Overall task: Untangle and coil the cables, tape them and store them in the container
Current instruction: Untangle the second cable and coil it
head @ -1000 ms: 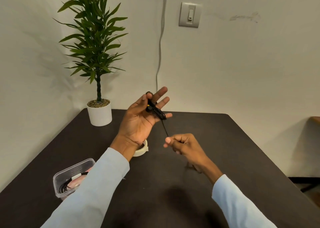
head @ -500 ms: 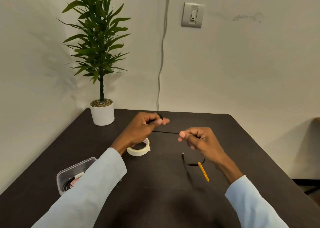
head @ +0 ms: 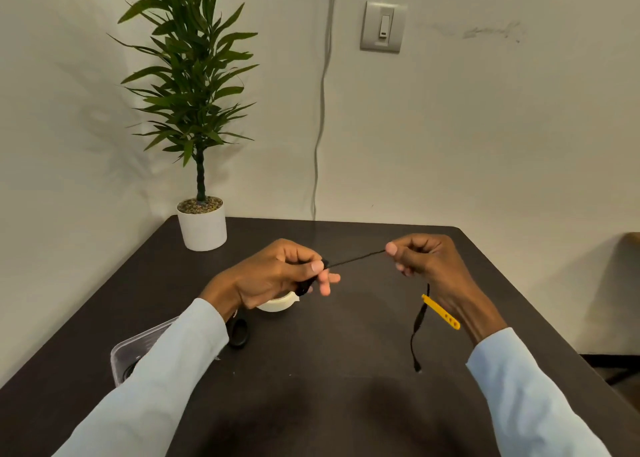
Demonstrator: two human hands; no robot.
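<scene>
so in the last second your left hand [head: 277, 273] came down from up in front of the wall to just over the worktop [head: 346, 345], and its fingers went from fanned out to curled around the little bundle of black cable [head: 356, 258]. the right hand [head: 426, 259] slid out to the right, so the bit between your hands went from a short steep run to a longer, nearly level, taut one. you're pinching it thumb against fingers on both sides, nothing slack in the middle.

the free end now hangs below your right hand with the yellow strap [head: 441, 311] on it, its tip at or just above the worktop, can't tell which. a second ago that tail was tucked out of sight.

my read: you're pulling the cable straight before the next wrap, so coiling is only partly done. tape roll [head: 277, 304] sits right under your left hand, and the clear container [head: 138, 342] is at the near left, half hidden by your sleeve [head: 162, 370], with a dark coil showing inside. the scissors' handle [head: 238, 332] lies just beside it.
</scene>
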